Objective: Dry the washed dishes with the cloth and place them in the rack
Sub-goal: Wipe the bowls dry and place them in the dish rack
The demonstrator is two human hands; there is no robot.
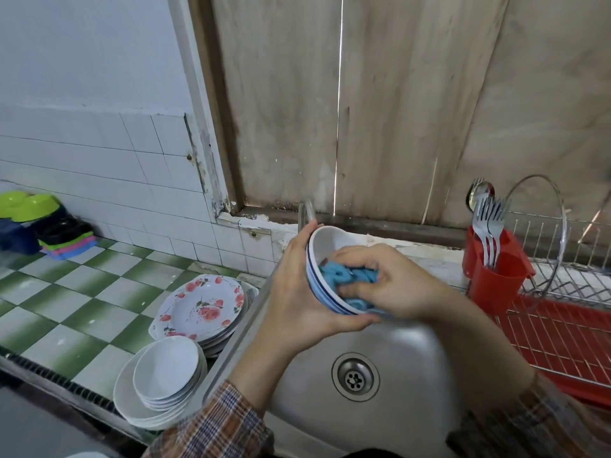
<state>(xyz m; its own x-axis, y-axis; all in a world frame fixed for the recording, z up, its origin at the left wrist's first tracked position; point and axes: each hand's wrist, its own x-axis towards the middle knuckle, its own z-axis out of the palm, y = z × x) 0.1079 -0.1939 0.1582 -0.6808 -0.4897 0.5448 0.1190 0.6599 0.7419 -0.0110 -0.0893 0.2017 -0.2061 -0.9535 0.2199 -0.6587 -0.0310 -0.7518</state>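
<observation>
The right hand [390, 282] is bunched around a blue cloth [337, 276], fingers curled over it and pressing it into the inside of one bowl [325, 242]. The bowl is white with blue stripes round the rim. It is tipped on its side with the mouth turned toward the right hand, and it is held up over the sink [406, 352], not resting on anything. The left hand [297, 292] grips it from outside, palm cupped under the base and thumb up by the far rim. Both arms wear plaid sleeves [215, 421].

Below the hands the steel sink has one round drain [355, 376]. A tap [305, 211] shows behind the bowl, too blurred to make out well.

To the left, at the sink's edge, stand two stacks. One is of rose-patterned plates [201, 302]; I see one face and several rims beneath it, too close together to count. The other, nearer, is of plain white bowls [165, 368], about four or five small ones nested on wider white dishes. Both stand on the green-and-white checked counter [66, 292].

To the right is the wire rack [562, 276] over a red tray [562, 335]. One red cutlery holder [496, 279] hangs at its left end, holding at least three forks [491, 216] and one spoon [480, 193], all standing upright.

Far left against the tiled wall sit green tubs [26, 203] and a small pile of coloured lids [69, 247].
</observation>
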